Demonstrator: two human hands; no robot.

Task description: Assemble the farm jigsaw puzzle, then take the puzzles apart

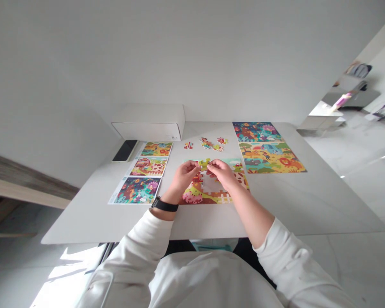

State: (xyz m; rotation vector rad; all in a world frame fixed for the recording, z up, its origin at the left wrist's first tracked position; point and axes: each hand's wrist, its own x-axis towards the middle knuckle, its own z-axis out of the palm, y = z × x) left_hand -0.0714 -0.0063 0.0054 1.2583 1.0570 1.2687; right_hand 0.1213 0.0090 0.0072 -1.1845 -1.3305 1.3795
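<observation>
Hands (183, 173) together pinch a yellow-green jigsaw piece (204, 163) over the incomplete farm puzzle (211, 199); loose pieces (207, 143) lie toward twelve o'clock.

- We see yellow-green on the held puzzle piece (204, 164).
- Our farm puzzle (213, 199) mixes pink, yellow, red and brown, with a white picket fence along its lower part.
- We find red and yellow patches on the loose puzzle pieces (206, 143).
- We note navy with a pink flower on the night-scene puzzle (258, 131), golden yellow and green on the safari puzzle (272, 157).
- We wear a black wristband (165, 205) and plain white sleeves (134, 246).
</observation>
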